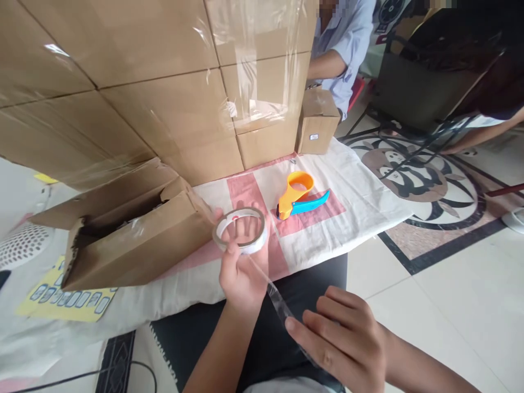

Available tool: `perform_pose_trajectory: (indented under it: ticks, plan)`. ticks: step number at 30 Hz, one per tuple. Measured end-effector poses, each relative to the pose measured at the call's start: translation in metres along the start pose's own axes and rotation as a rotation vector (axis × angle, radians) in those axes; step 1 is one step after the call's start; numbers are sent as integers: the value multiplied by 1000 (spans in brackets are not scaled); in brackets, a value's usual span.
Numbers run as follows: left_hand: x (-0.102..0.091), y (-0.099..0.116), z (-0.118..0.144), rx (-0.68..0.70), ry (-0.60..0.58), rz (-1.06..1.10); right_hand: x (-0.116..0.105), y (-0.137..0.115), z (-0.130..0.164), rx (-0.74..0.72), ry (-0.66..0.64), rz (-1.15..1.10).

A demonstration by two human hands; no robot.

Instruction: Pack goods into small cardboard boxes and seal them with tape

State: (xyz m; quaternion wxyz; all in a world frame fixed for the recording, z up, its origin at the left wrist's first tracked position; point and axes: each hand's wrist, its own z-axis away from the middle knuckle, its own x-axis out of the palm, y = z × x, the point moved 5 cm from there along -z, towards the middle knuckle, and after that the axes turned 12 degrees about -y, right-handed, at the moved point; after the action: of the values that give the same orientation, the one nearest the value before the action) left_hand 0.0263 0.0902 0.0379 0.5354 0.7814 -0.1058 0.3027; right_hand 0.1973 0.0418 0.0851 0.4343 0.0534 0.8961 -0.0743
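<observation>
My left hand [248, 273] holds a roll of clear tape [258, 240] up near the table edge, its fingers behind the ring and its thumb at the front. A clear strip of tape [278, 301] runs from the roll down to my right hand [347, 338]. The fingers of my right hand are bent, with the strip at the index fingertip; the thumb is hidden. Past the roll, a tape dispenser [291, 197] with an orange body and a blue handle lies on the cloth. An open cardboard box [151, 245] sits left of my left hand.
Stacked cardboard boxes [164, 114] wrapped in clear film rise at the back of the cloth-covered table [327, 240]. A small carton [317, 123] stands at their right, near a person in a light blue shirt [354, 38]. A yellow label sheet [69, 297] lies at left. Right stands a dark chair [426, 82].
</observation>
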Motion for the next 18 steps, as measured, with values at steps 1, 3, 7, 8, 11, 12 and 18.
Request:
perform_pose_trajectory:
  ticks: [1,3,7,8,11,12,18]
  plan:
    - [4,-5,-2,-41,-15,72,0,4,2,-14,-5,-13]
    - [10,-12,-7,-131,-42,174,-2,14,4,-33,-42,-58]
    - [10,-22,-20,-376,-72,213,-6,34,5,-13,-107,-163]
    - [9,-24,-23,-445,-71,233,-7,37,6,-8,-111,-194]
    - [4,-29,-26,-645,-11,300,-11,46,11,-1,-94,-284]
    - [2,-30,-26,-697,18,315,-12,50,14,-2,-59,-314]
    - [7,-41,-15,-926,141,335,-4,122,29,403,110,-482]
